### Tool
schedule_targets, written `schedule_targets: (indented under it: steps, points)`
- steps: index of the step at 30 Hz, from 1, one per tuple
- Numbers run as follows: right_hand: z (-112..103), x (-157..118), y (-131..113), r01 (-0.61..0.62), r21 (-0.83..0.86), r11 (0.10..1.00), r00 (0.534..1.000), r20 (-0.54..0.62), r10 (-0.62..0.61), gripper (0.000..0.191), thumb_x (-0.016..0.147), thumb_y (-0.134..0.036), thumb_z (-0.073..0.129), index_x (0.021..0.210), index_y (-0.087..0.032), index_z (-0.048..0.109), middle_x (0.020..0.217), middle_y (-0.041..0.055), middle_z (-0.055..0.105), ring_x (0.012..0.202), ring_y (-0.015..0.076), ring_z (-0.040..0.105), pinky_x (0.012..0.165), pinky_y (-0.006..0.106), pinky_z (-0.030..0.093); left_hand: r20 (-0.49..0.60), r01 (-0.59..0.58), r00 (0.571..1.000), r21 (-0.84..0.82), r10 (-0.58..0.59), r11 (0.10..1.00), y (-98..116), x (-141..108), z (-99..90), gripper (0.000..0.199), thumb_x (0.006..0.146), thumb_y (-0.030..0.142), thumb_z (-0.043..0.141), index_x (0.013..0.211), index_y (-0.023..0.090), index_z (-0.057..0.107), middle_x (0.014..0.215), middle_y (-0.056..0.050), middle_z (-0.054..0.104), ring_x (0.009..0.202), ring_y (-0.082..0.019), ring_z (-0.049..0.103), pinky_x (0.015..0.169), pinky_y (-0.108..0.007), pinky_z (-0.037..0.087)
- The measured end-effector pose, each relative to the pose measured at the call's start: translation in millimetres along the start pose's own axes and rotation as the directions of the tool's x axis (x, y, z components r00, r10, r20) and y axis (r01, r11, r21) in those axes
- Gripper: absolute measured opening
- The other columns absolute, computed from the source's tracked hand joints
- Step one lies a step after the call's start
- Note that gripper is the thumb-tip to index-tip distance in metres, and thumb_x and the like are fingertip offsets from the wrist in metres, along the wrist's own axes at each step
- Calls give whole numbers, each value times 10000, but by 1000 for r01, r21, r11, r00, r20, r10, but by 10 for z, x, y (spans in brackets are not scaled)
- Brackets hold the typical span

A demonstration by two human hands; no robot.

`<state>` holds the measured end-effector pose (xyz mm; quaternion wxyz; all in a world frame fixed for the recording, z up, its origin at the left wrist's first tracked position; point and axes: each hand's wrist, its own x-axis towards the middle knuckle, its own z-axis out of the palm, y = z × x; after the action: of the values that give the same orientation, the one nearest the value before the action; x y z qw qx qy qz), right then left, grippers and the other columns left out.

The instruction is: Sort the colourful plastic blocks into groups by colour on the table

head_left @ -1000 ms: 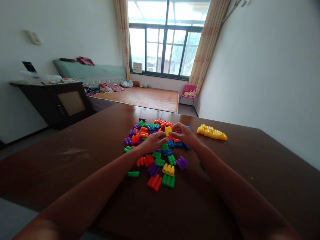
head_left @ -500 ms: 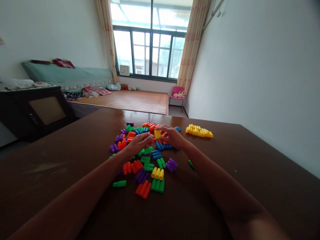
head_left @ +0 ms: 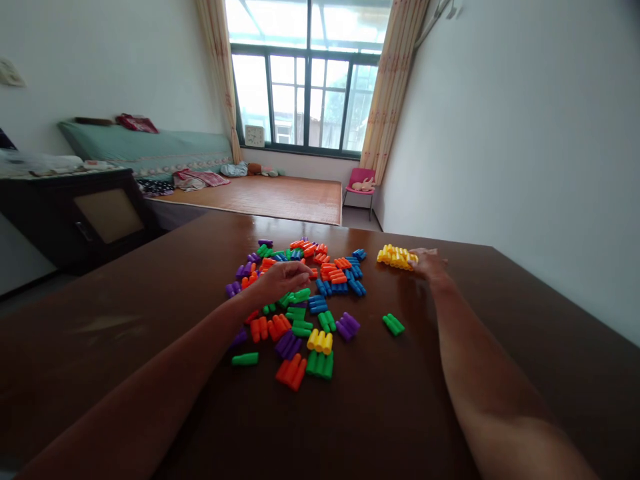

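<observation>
My left hand (head_left: 284,279) hovers over the heap of coloured plastic blocks, its fingers loosely bent and a little apart, with nothing visible in them. At the right end of a row of yellow blocks (head_left: 393,256) is my right hand (head_left: 427,262). Its fingers are closed on a yellow block there, mostly hidden by the hand. Below my left hand lie green blocks (head_left: 297,313), orange blocks (head_left: 291,371) and purple blocks (head_left: 289,345). Blue blocks (head_left: 339,288) sit to its right. One yellow block (head_left: 320,341) rests near the front beside a green block (head_left: 320,365).
The blocks lie on a glossy brown table (head_left: 380,413). A lone green block (head_left: 393,324) is right of the heap, near a purple block (head_left: 348,325). Beyond the table are a low bed (head_left: 280,197), a pink chair (head_left: 359,179) and a dark cabinet (head_left: 60,213).
My right hand has moved right from the heap to the yellow row, taking a yellow block away from beside my left hand. My left hand stays over the heap. The view has shifted slightly.
</observation>
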<state>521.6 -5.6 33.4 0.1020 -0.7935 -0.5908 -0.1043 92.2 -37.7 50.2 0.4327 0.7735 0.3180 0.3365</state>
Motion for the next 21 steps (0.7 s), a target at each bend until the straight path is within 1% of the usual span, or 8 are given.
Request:
schedule_targets:
  steps: [4,7,9,11,13,15,17,21]
  points:
    - [-152,-31,-212,38,154,987,990,-143,-15,418,874,-318,517,1272,-211,586,1384,141,520,1249,358,425,954,587,407,296,-107,954,185,48,977,188,-96,-115,274,844,378,635,987,159,714,910,-49,715,825,-166,641,727,-242,488]
    - [-369,-90,-500,210,332,919,975,-137,-173,367,868,-237,508,1204,-149,626,1304,175,577,1183,320,498,976,518,406,296,-161,953,298,69,941,271,-137,-127,226,845,326,629,992,187,730,969,-45,720,879,-177,644,776,-243,475]
    - [-529,-204,-771,357,454,816,918,-9,-397,290,839,-222,563,1098,-180,685,1132,114,681,1006,242,607,887,394,478,267,-177,960,362,80,915,252,-139,-115,186,831,305,637,954,213,743,958,-33,720,877,-180,643,791,-244,464]
    - [-680,-404,-1093,503,600,623,690,156,-707,249,796,-250,647,1033,-237,718,967,28,724,836,179,645,751,290,509,264,-185,961,416,76,890,187,-129,-112,162,816,299,646,916,231,753,949,-29,719,880,-188,641,804,-251,456]
    - [-797,-675,-1428,555,748,363,319,212,-924,298,748,-289,718,1045,-261,725,916,-4,722,776,159,646,679,250,499,232,-173,970,468,69,867,110,-116,-124,163,809,304,645,909,234,754,948,-35,717,883,-198,639,806,-262,451]
    - [-855,-964,-1722,550,815,183,63,178,-982,371,685,-301,779,1050,-262,728,915,-11,712,739,140,636,643,222,483,189,-154,980,490,68,858,49,-109,-141,168,804,310,646,908,232,752,942,-36,717,867,-200,637,788,-267,449]
    - [-848,-1200,-1929,563,821,94,-37,139,-990,433,597,-277,835,1019,-256,737,923,-9,703,706,124,620,613,204,464,178,-145,982,476,67,867,19,-107,-152,154,794,307,654,886,233,752,924,-31,718,846,-196,637,774,-265,443]
    - [-769,-1356,-2035,669,738,89,-17,135,-991,389,547,-230,847,920,-243,737,800,-19,673,626,114,562,559,215,417,186,-145,981,485,60,862,31,-114,-139,152,799,288,637,886,235,750,927,-26,717,851,-193,637,776,-259,438]
